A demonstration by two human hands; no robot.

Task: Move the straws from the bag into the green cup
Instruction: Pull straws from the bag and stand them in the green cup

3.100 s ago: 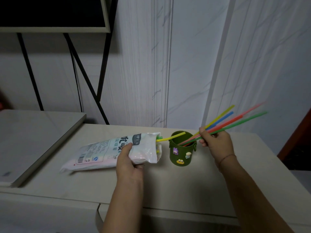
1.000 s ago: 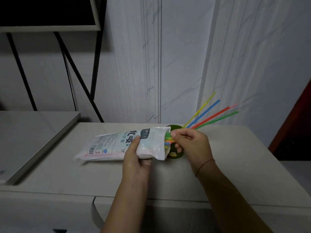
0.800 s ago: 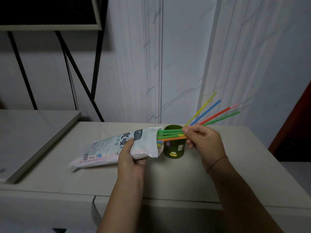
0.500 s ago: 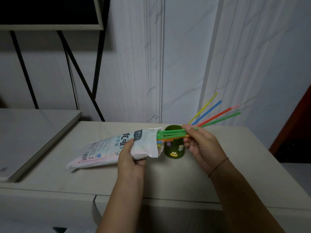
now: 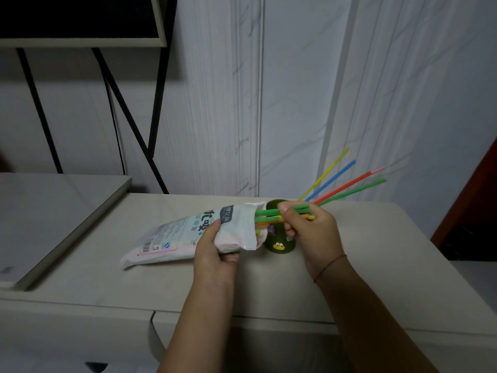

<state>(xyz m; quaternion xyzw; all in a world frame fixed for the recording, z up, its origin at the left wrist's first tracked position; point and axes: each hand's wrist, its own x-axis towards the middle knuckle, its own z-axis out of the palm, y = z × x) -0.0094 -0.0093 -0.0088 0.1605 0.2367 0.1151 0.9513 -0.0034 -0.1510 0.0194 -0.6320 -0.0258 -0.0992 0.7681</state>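
Observation:
A white plastic bag with printed text lies on the table, its open mouth facing right. My left hand grips the bag near that mouth. Green, orange and yellow straws stick partway out of the bag, and my right hand pinches them just over the green cup. The cup carries small cartoon stickers and is partly hidden behind my right hand and the bag. Several straws, yellow, blue, red and green, lean out of the cup to the upper right.
The table is pale beige, with its front edge close to me. A lighter raised surface adjoins it on the left. Black metal legs of a stand rise behind, against a white marbled wall. A dark red edge shows at far right.
My right hand left the straws standing in the cup, reached to the bag's mouth, pinched a new bunch and drew it out to the right. My left hand kept hold of the bag.

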